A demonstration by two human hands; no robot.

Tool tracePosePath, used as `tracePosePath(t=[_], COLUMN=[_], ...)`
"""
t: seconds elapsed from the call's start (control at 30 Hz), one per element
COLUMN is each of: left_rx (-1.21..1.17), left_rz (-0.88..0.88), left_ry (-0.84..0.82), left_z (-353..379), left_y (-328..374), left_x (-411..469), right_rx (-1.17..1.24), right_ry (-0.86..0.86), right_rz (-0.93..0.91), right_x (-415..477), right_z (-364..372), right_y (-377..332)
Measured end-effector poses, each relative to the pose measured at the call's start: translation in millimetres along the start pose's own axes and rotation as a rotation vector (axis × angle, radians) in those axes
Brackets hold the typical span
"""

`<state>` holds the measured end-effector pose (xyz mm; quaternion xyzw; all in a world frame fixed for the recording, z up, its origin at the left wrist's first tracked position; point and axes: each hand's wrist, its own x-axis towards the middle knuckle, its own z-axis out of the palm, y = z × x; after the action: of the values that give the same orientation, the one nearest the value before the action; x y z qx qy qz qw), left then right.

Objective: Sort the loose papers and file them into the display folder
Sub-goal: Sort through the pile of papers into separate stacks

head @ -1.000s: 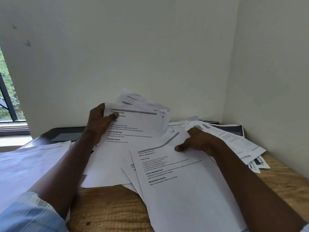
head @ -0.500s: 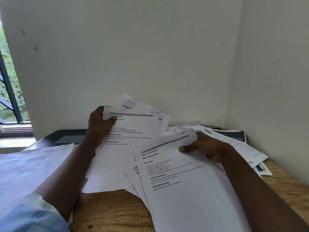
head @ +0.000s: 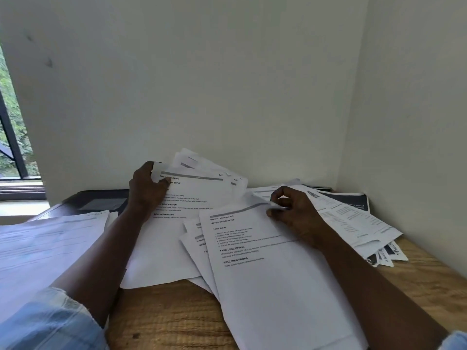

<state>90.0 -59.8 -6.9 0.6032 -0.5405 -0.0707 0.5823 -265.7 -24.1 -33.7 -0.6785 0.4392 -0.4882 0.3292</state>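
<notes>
On the wooden tabletop (head: pixel 164 319), set into a corner of two white walls, loose papers lie in several groups. The left hand (head: pixel 145 190) grasps a fanned batch of sheets (head: pixel 199 192) by its upper left corner and holds it tilted up off the surface. The thumb lies across the printed face of the front page. At least three sheets show in this fan, and two of them bear handwritten numbers at the top right.

The right hand (head: pixel 295 210) pinches the upper right corner of the top sheet (head: pixel 265 279) between thumb and forefinger, and that corner curls up a little. This sheet caps a pile that reaches the near edge of the tabletop. The edges of at least three more pages peep out along its left side.

To the right, against the side wall, a spread heap (head: pixel 353 223) holds white printed pages and a few with dark printed blocks. How many it holds cannot be counted. On the left lies a further stack (head: pixel 45 243) of pale pages.

Behind that stack sits a dark flat object (head: pixel 98 202), partly covered. Whether it is the display folder cannot be told. A light blue sleeve (head: pixel 50 324) covers the left upper arm. A window (head: pixel 12 137) shows green leaves at the far left.
</notes>
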Motion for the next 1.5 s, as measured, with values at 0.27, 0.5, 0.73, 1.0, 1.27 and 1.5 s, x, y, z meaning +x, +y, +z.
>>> tracePosePath(t=[0.27, 0.5, 0.73, 1.0, 1.27, 1.5], left_rx=[0.13, 0.192, 0.193, 0.168, 0.2, 0.222], left_rz=[0.039, 0.038, 0.046, 0.009, 0.018, 0.025], left_ry=[0.034, 0.016, 0.014, -0.004, -0.003, 0.003], left_z=[6, 9, 9, 8, 10, 11], left_y=[-3, -8, -12, -17, -18, -17], left_x=[-3, -6, -7, -6, -7, -8], right_rx=[-0.268, -0.318, -0.345, -0.473, -0.478, -0.496], right_ry=[0.017, 0.054, -0.354, -0.459, -0.5, -0.475], right_rz=[-0.079, -0.131, 0.074, 0.061, 0.086, 0.157], right_x=[2, 5, -11, -13, -14, -13], right_z=[-1, -8, -8, 5, 10, 12], right_y=[-3, -12, -34, -36, -41, -46])
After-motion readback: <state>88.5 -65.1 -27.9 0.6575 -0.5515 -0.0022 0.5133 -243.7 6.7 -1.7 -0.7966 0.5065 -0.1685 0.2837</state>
